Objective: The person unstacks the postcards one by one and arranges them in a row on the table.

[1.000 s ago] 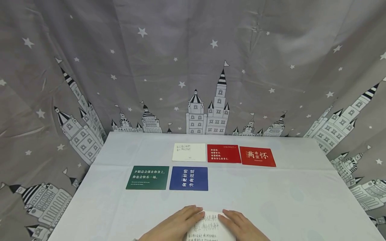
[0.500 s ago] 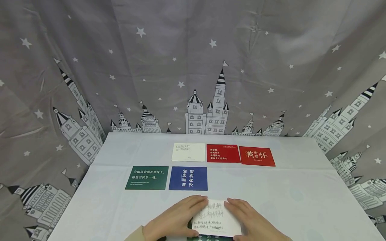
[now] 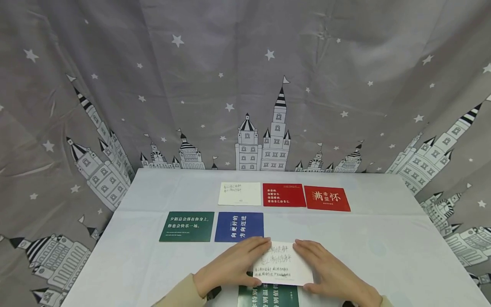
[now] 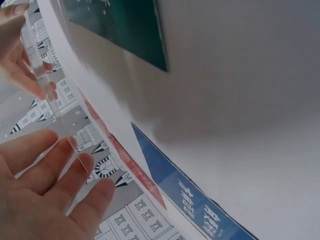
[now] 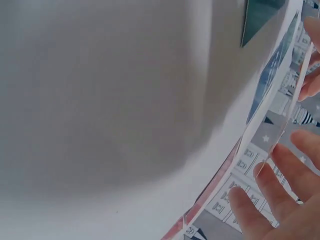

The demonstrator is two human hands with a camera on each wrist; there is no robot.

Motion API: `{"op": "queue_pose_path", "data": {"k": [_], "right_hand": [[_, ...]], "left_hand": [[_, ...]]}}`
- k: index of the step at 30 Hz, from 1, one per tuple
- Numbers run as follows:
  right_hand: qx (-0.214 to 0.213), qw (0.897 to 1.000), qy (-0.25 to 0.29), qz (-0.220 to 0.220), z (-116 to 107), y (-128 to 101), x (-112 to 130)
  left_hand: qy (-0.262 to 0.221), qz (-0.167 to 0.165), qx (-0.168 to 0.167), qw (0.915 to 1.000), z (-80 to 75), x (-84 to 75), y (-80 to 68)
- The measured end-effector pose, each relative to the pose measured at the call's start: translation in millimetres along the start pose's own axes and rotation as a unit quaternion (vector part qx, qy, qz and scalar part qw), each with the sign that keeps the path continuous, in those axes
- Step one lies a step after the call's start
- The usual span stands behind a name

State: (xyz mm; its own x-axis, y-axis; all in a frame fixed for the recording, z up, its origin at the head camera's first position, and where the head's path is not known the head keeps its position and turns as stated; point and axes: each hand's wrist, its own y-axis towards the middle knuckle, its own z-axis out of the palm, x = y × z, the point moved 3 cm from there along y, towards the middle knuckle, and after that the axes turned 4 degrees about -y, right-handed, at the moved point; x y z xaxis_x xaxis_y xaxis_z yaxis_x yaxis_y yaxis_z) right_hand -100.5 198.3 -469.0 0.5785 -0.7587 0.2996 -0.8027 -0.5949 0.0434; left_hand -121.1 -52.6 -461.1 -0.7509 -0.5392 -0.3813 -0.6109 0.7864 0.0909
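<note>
A white postcard [image 3: 284, 270] with handwritten lines is held level above the table by both hands. My left hand [image 3: 235, 264] grips its left side, thumb at the near edge and fingers at the far edge. On the opposite side my right hand [image 3: 330, 270] holds it the same way. Both wrist views show the card edge-on as a thin strip [image 4: 47, 92] between the hands. Below and nearer lies a dark green postcard [image 3: 268, 297] with white characters, partly cut off by the frame's bottom edge.
Farther back on the white table [image 3: 376, 251] lie a green card [image 3: 188, 227] and a blue card [image 3: 239, 227]. Behind them stands a row: a white card [image 3: 239, 194], a red card [image 3: 284, 195] and another red card [image 3: 327, 198]. A grey castle-print curtain [image 3: 215, 64] closes off the back.
Both hands have moved forward and slightly right with the white postcard, away from the near edge. The green postcard below has come into view. The cards farther back stay put.
</note>
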Motion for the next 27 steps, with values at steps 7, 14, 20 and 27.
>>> {"op": "queue_pose_path", "data": {"k": [7, 14, 20, 27], "right_hand": [[-0.006, 1.000, -0.008, 0.003, -3.3, 2.2, -11.2], [-0.019, 1.000, -0.009, 0.005, -5.6, 6.5, -27.9], [-0.009, 1.000, -0.013, 0.014, -5.7, 11.3, -43.2], [-0.006, 1.000, -0.005, 0.024, -6.4, 15.1, -57.0]], "left_hand": [[-0.003, -0.007, 0.010, 0.9999, 3.0, 4.9, 15.7], [0.012, -0.005, 0.015, 0.9998, 7.9, 12.1, 35.7], [0.010, -0.022, 0.027, 0.9993, 12.1, 16.7, 53.6], [0.026, -0.012, 0.027, 0.9992, 13.3, 20.3, 70.3]]}}
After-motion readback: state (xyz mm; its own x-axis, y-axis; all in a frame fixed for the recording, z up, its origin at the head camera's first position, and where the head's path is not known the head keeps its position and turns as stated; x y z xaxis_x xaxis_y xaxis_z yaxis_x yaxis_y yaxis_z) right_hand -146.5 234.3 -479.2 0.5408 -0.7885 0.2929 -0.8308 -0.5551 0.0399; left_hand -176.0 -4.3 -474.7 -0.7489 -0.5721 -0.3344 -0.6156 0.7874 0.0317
